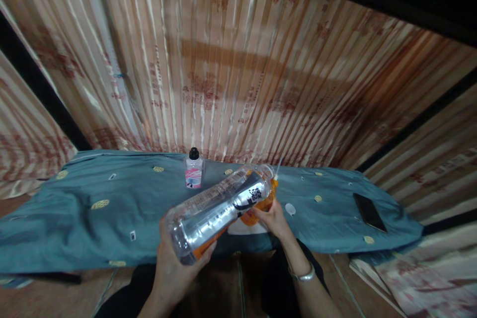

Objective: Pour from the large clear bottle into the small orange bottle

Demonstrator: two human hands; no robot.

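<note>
A large clear plastic bottle (219,213) with a silver label lies tilted in my left hand (175,263), its neck up and to the right. My left fingers and thumb are wrapped round its base. My right hand (274,218), with a bangle on the wrist, is closed on an orange see-through container (248,217), mostly hidden behind the bottle. The bottle's mouth (267,171) is close to the container's top, where a thin pale stick (278,166) points up; whether they touch I cannot tell. Below the container a white patch (242,229) shows on the cloth.
A small clear bottle (193,171) with a black cap and pink label stands upright toward the back. At the right lies a dark phone (369,212). The blue-green patterned cloth (85,228) is wrinkled. Patterned curtains (208,59) and dark bars surround the bed-like surface.
</note>
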